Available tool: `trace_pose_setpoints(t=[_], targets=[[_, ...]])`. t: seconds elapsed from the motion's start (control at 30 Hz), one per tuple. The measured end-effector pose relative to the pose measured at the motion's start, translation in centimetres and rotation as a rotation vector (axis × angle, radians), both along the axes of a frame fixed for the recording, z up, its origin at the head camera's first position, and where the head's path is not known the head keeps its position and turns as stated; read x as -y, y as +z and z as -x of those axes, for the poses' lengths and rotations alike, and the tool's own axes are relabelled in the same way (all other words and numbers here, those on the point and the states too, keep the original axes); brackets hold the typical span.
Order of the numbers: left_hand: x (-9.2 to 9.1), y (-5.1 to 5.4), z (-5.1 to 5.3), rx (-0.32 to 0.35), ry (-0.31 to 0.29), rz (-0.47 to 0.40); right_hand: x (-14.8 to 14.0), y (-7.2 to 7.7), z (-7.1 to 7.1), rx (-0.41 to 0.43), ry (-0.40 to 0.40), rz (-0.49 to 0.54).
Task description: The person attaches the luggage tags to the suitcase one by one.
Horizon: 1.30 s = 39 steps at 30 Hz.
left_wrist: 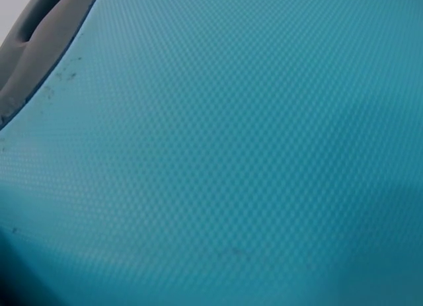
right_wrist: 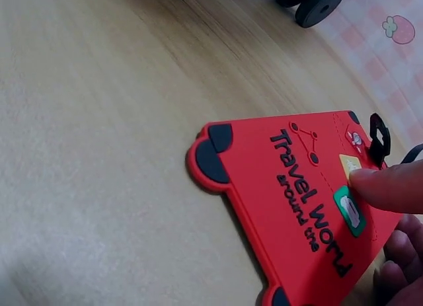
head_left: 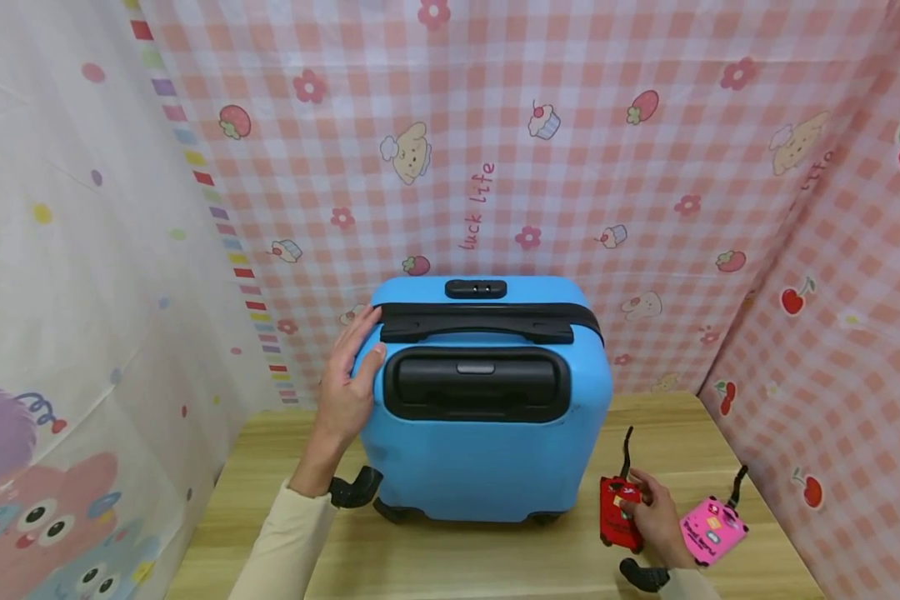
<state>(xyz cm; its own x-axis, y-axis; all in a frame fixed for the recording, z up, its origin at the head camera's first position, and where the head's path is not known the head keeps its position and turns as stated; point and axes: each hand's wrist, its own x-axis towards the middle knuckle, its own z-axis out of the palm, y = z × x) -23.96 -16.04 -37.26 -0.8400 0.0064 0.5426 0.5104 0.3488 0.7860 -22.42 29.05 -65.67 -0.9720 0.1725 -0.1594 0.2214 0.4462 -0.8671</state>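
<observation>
The blue hard-shell suitcase is seemingly steadied by the unclenched left hand, the red rubbery tag pinched by the right hand

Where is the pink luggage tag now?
In the head view, the pink tag lies on the table at lower right, just right of the right hand, which holds the red tag.

The left hand was raised, fingers extended and thumb spread apart, its forearm angled forward. The right hand sat lower, pinching, thumb above curled fingers.
</observation>
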Motion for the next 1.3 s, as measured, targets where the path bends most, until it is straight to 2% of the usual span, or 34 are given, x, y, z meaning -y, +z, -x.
trace_pose_setpoints(t=[0.3,0.47,0.67,0.9,1.1,1.3], targets=[[-0.1,0.0,-0.1,0.002,0.014,0.018,0.4,-0.5,-0.1,-0.001,-0.084,0.045],[0.1,0.0,-0.2,0.007,0.025,0.028,0.5,-0.5,-0.4,-0.015,-0.096,0.053],[0.0,0.0,-0.1,-0.002,0.021,0.024,0.3,-0.2,-0.3,0.01,-0.084,0.075],[-0.1,0.0,-0.1,-0.008,0.027,0.031,0.0,0.7,-0.4,0.055,-0.004,0.048],[0.0,0.0,-0.1,-0.01,0.033,0.04,-0.4,1.0,-0.3,0.1,0.013,0.043],[0.0,-0.2,0.0,-0.004,0.031,0.04,-0.7,1.3,-0.7,0.105,0.003,0.145]])
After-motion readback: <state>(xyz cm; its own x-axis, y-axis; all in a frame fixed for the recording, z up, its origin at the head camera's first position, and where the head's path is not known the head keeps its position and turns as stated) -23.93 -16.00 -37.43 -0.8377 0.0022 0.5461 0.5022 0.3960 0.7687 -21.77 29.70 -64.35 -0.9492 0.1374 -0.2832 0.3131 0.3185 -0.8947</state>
